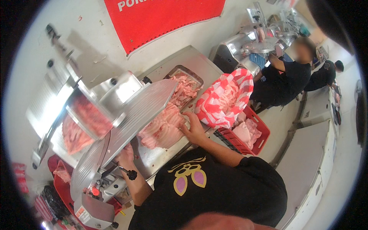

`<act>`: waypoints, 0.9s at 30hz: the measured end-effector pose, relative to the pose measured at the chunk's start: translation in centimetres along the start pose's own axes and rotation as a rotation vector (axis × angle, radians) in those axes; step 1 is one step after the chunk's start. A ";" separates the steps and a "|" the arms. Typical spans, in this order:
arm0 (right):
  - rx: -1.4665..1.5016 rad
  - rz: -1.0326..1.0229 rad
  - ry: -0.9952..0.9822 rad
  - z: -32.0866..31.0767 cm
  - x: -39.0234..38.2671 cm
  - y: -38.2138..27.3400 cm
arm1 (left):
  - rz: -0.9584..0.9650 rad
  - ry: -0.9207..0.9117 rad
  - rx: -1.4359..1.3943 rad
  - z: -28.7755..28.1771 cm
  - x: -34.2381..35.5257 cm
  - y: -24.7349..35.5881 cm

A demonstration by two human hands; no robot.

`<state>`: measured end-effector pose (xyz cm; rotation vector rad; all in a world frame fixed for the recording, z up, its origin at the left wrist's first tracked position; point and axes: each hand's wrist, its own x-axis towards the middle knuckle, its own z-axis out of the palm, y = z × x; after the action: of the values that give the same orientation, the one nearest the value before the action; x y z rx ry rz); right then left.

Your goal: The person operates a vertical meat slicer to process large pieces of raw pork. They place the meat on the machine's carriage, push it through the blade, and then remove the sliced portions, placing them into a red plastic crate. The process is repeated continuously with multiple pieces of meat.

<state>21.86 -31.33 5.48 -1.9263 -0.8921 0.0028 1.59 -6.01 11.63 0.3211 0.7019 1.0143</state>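
Note:
A metal slicer (143,111) fills the left, with a red slab of meat (78,134) in its carriage. Beside it, a pile of sliced pink meat (161,128) lies on the steel counter. My right hand (193,128) grips the right edge of this pile with curved fingers. My left hand (124,155) is low beside the slicer's round plate, near the pile's left side; its fingers are partly hidden, so I cannot tell what they hold. Behind the pile sits a metal tray (197,80) of meat strips.
A red-and-white lined container (239,80) of meat sits right, above a red crate (260,140) of meat. Another crate (65,184) stands lower left. Two co-workers (287,80) in black work by more slicers (260,46) at the back right. A white cabinet (303,153) runs along the right.

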 end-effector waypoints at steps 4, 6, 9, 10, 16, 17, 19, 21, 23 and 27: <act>0.020 0.035 -0.018 -0.1 0.0 -0.2 | -0.012 0.017 0.006 -0.1 0.1 0.2; 0.020 0.036 -0.026 0.0 -0.1 0.2 | 0.005 0.076 -0.019 1.2 -0.4 0.1; 0.003 0.010 -0.011 0.1 -0.2 0.4 | 0.022 0.056 -0.009 2.6 -1.2 0.2; 0.009 0.021 -0.016 0.0 -0.2 0.2 | 0.031 -0.004 -0.002 2.1 -0.8 0.1; 0.013 0.055 -0.056 -0.1 -0.1 -0.1 | 0.086 -0.161 -0.027 -1.2 0.7 0.1; 0.020 0.064 -0.056 -0.2 -0.1 -0.2 | 0.086 -0.182 -0.030 -1.3 0.9 0.1; 0.018 0.066 -0.052 -0.2 -0.2 -0.2 | 0.099 -0.318 -0.022 -3.0 2.3 -0.2; 0.005 0.046 -0.053 -0.1 -0.1 0.1 | 0.122 -0.366 0.008 -3.6 2.6 -0.3; -0.001 0.037 -0.056 -0.1 -0.2 0.1 | 0.145 -0.372 0.051 -3.7 2.6 -0.3; 0.020 0.045 -0.041 -0.2 -0.3 -0.3 | 0.081 -0.157 0.071 -0.3 0.4 -0.3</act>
<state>21.57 -31.55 5.71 -1.9338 -0.8731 0.0778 1.73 -5.85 11.14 0.4893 0.5877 1.0300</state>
